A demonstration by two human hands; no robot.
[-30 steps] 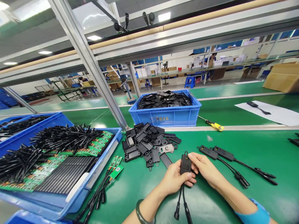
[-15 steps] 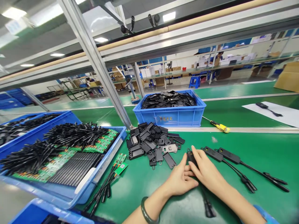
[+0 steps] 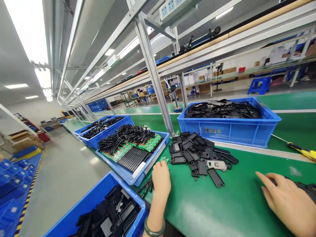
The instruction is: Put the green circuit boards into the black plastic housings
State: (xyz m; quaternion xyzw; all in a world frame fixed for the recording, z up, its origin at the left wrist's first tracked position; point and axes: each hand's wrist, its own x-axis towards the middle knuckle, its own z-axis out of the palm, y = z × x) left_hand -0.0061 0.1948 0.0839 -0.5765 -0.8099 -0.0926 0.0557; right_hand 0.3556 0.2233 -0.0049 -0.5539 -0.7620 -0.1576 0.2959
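My left hand [image 3: 161, 176] is closed, fingers curled down over the small green circuit boards [image 3: 165, 159] beside the tray. Its fingertips are hidden, so what they hold cannot be made out. Black cables [image 3: 147, 187] stick out at its lower left. At the right edge my right hand [image 3: 287, 200] is open, index finger stretched out and thumb apart, over a dark case [image 3: 273, 181] that shows in part beneath its fingers. Another black case [image 3: 308, 187] lies just beyond it. A pile of black plastic shells [image 3: 192, 149] sits between the hands, with one grey shell [image 3: 217, 165] on it.
A blue tray [image 3: 138, 179] holds circuit boards with black cables. In front stands a blue bin [image 3: 111, 176] of black parts. Behind the pile is a blue crate [image 3: 229, 131] of shells, beside a yellow screwdriver [image 3: 302, 150]. A metal post [image 3: 154, 75] rises behind the tray.
My hands, together around a black case before, have parted. The left has gone to the circuit boards and the right to the cases. The camera has turned left.
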